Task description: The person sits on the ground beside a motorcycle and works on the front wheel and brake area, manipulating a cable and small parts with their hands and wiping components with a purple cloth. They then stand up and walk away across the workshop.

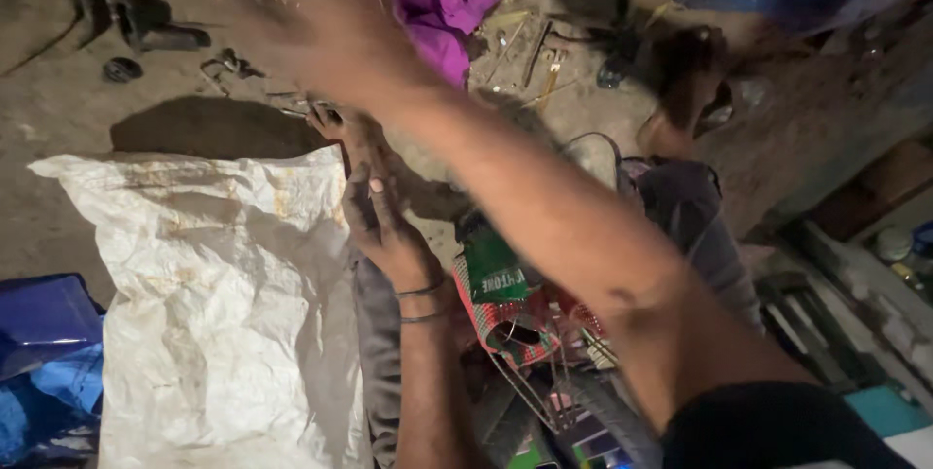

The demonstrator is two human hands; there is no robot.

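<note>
Black sleeve at five o'clock marks where your right arm starts; it sweeps up to eleven o'clock, and your right hand (282, 12) is so smeared by motion that I cannot tell how far open it is or whether it holds anything. Swinging that fast over a cluttered floor (58, 129), you could knock or scatter the small tools (530, 56) lying near twelve o'clock.

Your left hand (374, 211), near the centre with two thin bands on the wrist, lies flat with fingers extended on the edge of the white woven sack (214, 313), gripping nothing that I can see. Loose sacking could slide under that palm.

Just right of it sits a green package with a red-and-white woven border (496, 284). At eight o'clock lies blue plastic sheeting (44, 333). Farther off, at twelve o'clock, a purple cloth (447, 2) is bunched up.
</note>
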